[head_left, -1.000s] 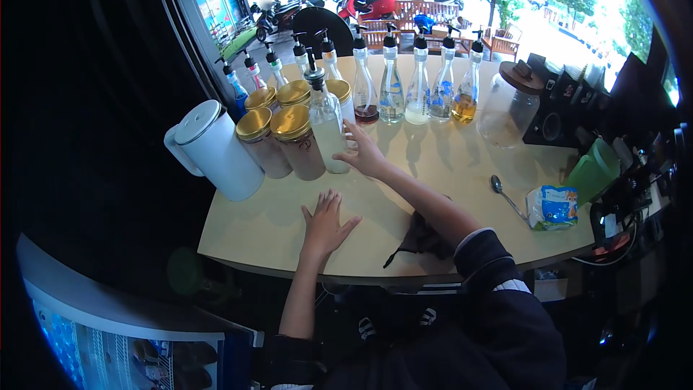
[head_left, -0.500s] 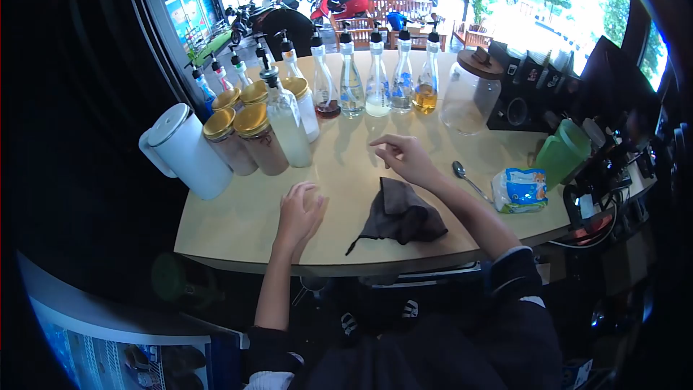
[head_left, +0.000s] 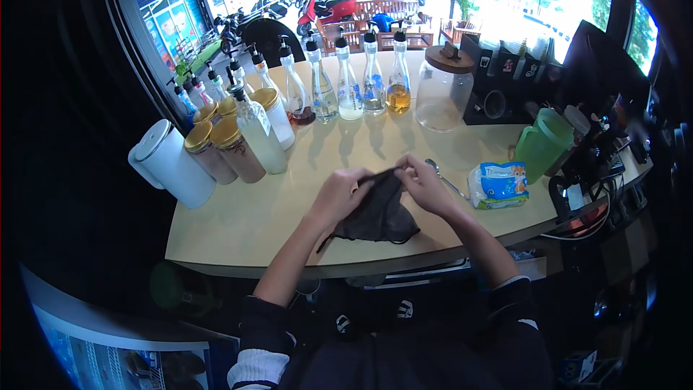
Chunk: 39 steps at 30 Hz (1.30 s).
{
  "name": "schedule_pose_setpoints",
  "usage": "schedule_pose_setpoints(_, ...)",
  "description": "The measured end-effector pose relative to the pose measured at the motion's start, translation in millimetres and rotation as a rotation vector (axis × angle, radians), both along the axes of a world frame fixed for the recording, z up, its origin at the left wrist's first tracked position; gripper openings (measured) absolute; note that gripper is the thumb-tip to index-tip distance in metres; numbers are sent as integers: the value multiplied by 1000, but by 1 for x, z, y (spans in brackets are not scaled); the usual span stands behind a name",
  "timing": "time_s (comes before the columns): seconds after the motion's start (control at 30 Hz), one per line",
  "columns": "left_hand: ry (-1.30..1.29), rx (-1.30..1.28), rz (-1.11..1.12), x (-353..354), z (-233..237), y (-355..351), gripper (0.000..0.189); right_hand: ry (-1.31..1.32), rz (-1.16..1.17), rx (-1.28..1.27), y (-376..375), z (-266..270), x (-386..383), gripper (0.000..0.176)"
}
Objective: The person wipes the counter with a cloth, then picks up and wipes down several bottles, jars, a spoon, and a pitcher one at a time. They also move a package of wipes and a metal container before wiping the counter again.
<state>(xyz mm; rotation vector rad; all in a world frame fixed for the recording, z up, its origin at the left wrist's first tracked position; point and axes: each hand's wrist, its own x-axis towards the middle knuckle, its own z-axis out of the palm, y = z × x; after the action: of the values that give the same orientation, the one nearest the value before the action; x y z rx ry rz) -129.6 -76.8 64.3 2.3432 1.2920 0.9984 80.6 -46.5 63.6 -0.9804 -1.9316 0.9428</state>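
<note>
Bare counter (head_left: 238, 227) is open left of the cloth (head_left: 375, 213); jug (head_left: 170, 166), jars (head_left: 232, 150) and pump bottles (head_left: 348, 90) wall the back (tall, packed); 2 low things, spoon (head_left: 444, 177) and packet (head_left: 498, 184), lie right.

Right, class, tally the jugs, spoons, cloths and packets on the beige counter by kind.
Jugs: 2, white lidded plastic jug and green plastic jug
Spoons: 1, metal spoon
Cloths: 1, dark grey cloth
Packets: 1, blue-and-white plastic packet
Total: 5
</note>
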Motion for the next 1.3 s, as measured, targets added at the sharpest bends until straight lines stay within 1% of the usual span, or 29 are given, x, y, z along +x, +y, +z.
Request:
schedule_pose_setpoints(0.07,-198,32,26,6,36,-6,17,69,-87,27,-11,29,1,16)
schedule_pose_setpoints(0.1,-221,53,26,7,53,-9,15,30,-56,113,-17,40,0,18)
schedule_pose_setpoints(0.13,-218,55,30,8,64,-11,15,34,-52,114,-16,39,0,18)
schedule_pose_setpoints(0.2,-277,177,33,7,85,-17,13,-230,93,337,-14,35,1,19)
schedule_pose_setpoints(0.23,-292,179,56,5,97,-25,11,-226,98,341,-14,38,3,19)
schedule_pose_setpoints(0.3,-348,122,97,-7,109,-35,11,-211,143,10,-12,47,10,17)
schedule_pose_setpoints(0.33,-410,60,134,-15,112,-38,11,-211,152,14,-4,48,13,17)
schedule_pose_setpoints(0.4,-466,136,132,-41,101,-22,15,117,170,-71,16,51,15,13)
schedule_pose_setpoints(0.43,-461,90,169,-50,105,-21,15,117,176,-74,23,56,13,13)
schedule_pose_setpoints(0.5,-457,46,210,-66,108,-22,14,171,97,275,33,67,9,13)
schedule_pose_setpoints(0.53,-418,66,218,-75,102,-19,14,171,102,275,31,68,7,13)
schedule_pose_setpoints(0.6,-380,93,230,-101,80,-13,14,33,92,524,26,70,4,8)
schedule_pose_setpoints(0.63,-241,76,132,-117,59,-16,17,-50,186,279,12,71,6,7)
schedule_pose_setpoints(0.67,-100,58,33,-127,44,-24,22,-209,370,221,9,62,10,8)
schedule_pose_setpoints(0.7,19,-83,24,-131,38,-44,26,-393,485,175,-4,62,12,11)
schedule_pose_setpoints(0.73,139,-227,16,-133,35,-62,30,-480,629,270,0,39,14,13)
schedule_pose_setpoints(0.77,141,-229,16,-135,28,-68,30,-592,637,145,-7,36,7,24)
schedule_pose_setpoints(0.8,78,-291,101,-139,21,-73,32,-589,639,139,-9,28,-4,24)
schedule_pose_setpoints(0.83,12,-353,188,-142,14,-76,35,-512,607,343,-6,15,-18,33)
schedule_pose_setpoints(0.87,9,-359,189,-143,9,-77,35,-431,571,545,-3,-1,-33,42)
schedule_pose_setpoints(0.9,-60,-336,243,-142,4,-76,37,-432,574,542,0,-19,-48,42)
schedule_pose_setpoints(0.97,-130,-304,294,-143,-7,-73,38,-759,702,796,11,-60,-77,50)
schedule_pose_setpoints(1.0,-200,-290,281,-145,-17,-74,37,-713,735,699,17,-74,-87,52)
schedule_pose_setpoints(1.03,-267,-276,266,-147,-24,-75,36,-707,711,675,30,-75,-98,52)
schedule_pose_setpoints(1.07,-266,-269,262,-147,-26,-77,36,-703,688,650,48,-74,-108,52)
schedule_pose_setpoints(1.13,-373,-323,303,-142,-31,-84,34,-711,463,555,97,-75,-130,54)
schedule_pose_setpoints(1.2,-420,-313,305,-138,-40,-80,33,-743,-39,447,134,-88,-160,55)
schedule_pose_setpoints(1.23,-440,-284,321,-135,-43,-78,33,-747,-34,438,131,-90,-174,55)
schedule_pose_setpoints(1.3,-455,-275,334,-132,-46,-76,33,-866,-152,465,115,-92,-194,57)
